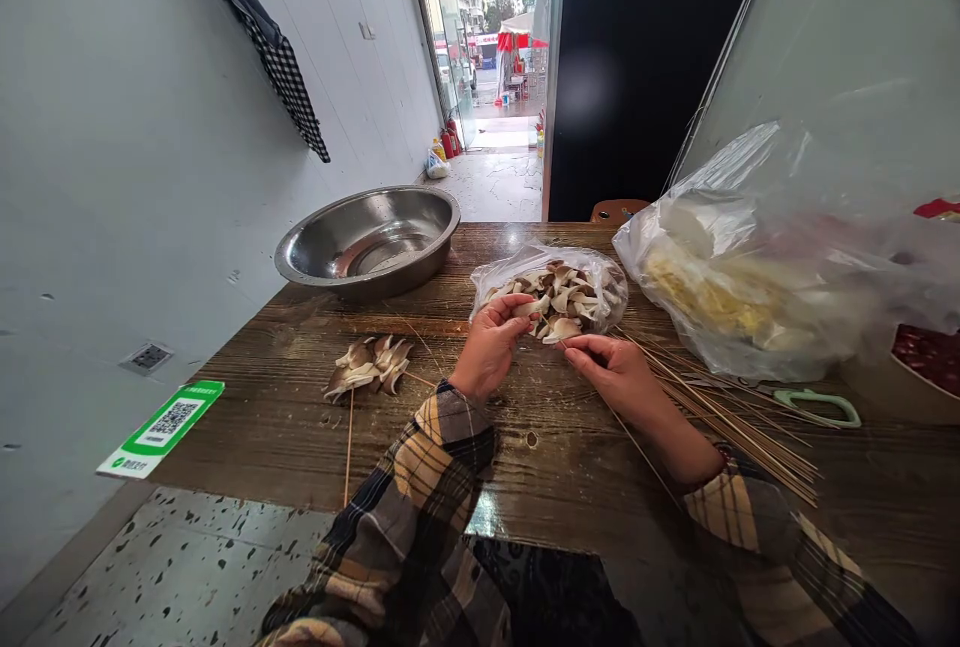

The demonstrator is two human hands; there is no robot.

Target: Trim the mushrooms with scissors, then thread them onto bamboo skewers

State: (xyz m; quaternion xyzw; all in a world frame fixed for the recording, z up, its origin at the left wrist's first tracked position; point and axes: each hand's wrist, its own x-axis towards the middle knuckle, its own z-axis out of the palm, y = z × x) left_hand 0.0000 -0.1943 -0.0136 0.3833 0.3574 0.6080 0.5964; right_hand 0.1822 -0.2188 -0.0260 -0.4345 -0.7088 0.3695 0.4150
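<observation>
My left hand (pixel 491 342) is closed in a pinch on an oyster mushroom (pixel 531 309), just in front of a clear plastic bag (pixel 615 292) full of more pieces. Close on its right, my right hand (pixel 619 377) pinches a thin bamboo skewer (pixel 634 440), which runs down under the palm. Another mushroom piece (pixel 562 329) sits by the right fingertips, apparently at the skewer's tip. To the left on the wooden table (pixel 262 417) lie skewered mushrooms (pixel 367 367), their sticks pointing towards me and to the right.
A wide steel basin (pixel 367 272) stands at the back left. Loose bamboo skewers (pixel 735 427) fan out on the right, beside green-handled scissors (pixel 817 405). Behind them is a large plastic bag (pixel 750 267) with yellow contents. A QR-code card (pixel 165 427) lies at the left edge.
</observation>
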